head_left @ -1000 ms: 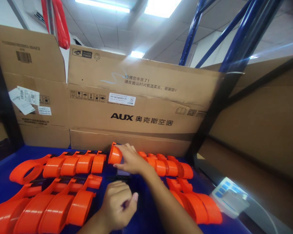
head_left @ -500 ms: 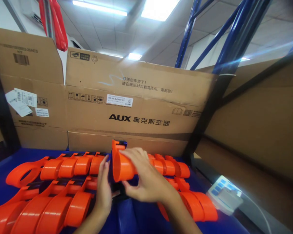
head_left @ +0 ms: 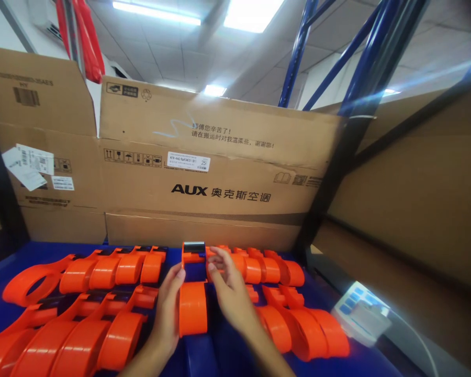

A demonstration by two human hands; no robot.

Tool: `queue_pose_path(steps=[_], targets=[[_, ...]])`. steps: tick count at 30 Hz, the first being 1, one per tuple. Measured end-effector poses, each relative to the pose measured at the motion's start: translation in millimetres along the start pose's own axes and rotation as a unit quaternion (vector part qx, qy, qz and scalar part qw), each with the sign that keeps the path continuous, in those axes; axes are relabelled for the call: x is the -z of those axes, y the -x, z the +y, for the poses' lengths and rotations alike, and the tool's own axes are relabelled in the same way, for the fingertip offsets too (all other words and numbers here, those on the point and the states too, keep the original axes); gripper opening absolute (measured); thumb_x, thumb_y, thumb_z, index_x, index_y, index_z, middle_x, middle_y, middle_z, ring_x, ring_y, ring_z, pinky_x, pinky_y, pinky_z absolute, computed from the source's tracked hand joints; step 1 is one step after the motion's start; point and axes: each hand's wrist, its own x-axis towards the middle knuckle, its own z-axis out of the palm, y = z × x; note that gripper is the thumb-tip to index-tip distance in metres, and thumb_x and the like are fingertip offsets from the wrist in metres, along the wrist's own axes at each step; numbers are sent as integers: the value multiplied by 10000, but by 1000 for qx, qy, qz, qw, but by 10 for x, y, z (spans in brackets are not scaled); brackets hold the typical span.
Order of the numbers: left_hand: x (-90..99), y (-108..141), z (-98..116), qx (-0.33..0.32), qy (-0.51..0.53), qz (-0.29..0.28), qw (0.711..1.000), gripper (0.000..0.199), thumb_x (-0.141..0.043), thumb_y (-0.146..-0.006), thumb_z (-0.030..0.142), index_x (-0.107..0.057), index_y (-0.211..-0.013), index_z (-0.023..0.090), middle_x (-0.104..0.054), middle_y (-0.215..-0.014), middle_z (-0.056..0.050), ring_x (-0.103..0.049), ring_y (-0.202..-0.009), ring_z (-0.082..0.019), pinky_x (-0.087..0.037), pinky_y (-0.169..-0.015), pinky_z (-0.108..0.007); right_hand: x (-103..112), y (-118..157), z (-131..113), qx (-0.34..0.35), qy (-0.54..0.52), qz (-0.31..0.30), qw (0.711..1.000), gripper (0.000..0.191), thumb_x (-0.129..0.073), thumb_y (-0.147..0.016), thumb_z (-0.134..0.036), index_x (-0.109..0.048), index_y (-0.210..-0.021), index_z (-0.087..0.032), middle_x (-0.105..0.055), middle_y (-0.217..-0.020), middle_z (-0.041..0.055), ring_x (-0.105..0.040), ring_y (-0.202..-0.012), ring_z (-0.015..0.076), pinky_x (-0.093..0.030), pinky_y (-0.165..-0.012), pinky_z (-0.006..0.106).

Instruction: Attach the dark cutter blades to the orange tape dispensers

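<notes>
Below the cardboard panel (head_left: 220, 220), blue table (head_left: 23, 255) with rows of orange pieces (head_left: 82, 337) unchanged. Right hand (head_left: 231, 293), clasped round the central orange piece (head_left: 193, 308) half a second ago, now loosened: fingers parted, just beside its right edge. Left hand (head_left: 167, 303) at its left edge, thumb touching; cannot tell whether gripping. Piece between both hands, now turned squarer to view; black strip (head_left: 194, 246) at top.

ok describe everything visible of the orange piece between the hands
The orange piece looks like glossy plastic: a broad rounded band nearest the wearer, a frame beyond, and a dark strip across its far end. The left hand touches its left side; the right hand is by its upper right, contact unclear. Cardboard stands behind it.
</notes>
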Motion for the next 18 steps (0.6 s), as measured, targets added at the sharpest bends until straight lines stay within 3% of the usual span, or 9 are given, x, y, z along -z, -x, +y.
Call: queue_pose_path(steps=[3, 6, 12, 15, 18], targets=[[-17, 5, 16, 8, -11, -52, 999, 497, -846, -729, 488, -753, -1121, 197, -795, -1107, -67, -730, -1019, -274, -556, -877, -336, -10, -15, 207, -78, -69, -59, 993, 346, -641, -929, -502, -672, -1110, -210, -615, -761, -1, -572, -643, 163, -482, -587, 264], [7, -13, -15, 19, -29, -93, 995, 465, -840, -741, 475, -748, -1098, 192, -790, -1130, -81, -727, -1048, -286, -549, -902, -343, 42, 8, 282, -99, -89, -74, 988, 352, -673, -888, -556, -673, -933, -207, -527, -645, -43, -462, -529, 124, -384, -490, 228], [58, -22, -31, -14, -94, -120, 988, 458, -822, -800, 433, -723, -1204, 243, -749, -1271, -52, -670, -1180, -263, -510, -974, -313, 66, 59, 234, -73, -72, -47, 994, 235, -665, -894, -429, -645, -921, -196, -604, -750, -12, -576, -713, 162, -477, -719, 275], [47, -40, 11, -46, -142, -125, 981, 381, -797, -826, 458, -755, -1119, 218, -779, -1166, -61, -696, -1094, -262, -516, -936, -313, 54, 97, 233, -62, -40, -54, 996, 131, -615, -898, -319, -631, -884, -189, -628, -766, -1, -574, -711, 162, -456, -692, 262], [30, -65, 33, -66, -140, -122, 980, 384, -792, -834, 446, -753, -1139, 216, -772, -1201, -71, -684, -1151, -271, -492, -1004, -330, 39, 130, 269, -57, -6, -54, 997, 96, -571, -890, -266, -624, -877, -188, -624, -757, -4, -564, -697, 160, -444, -669, 251]])
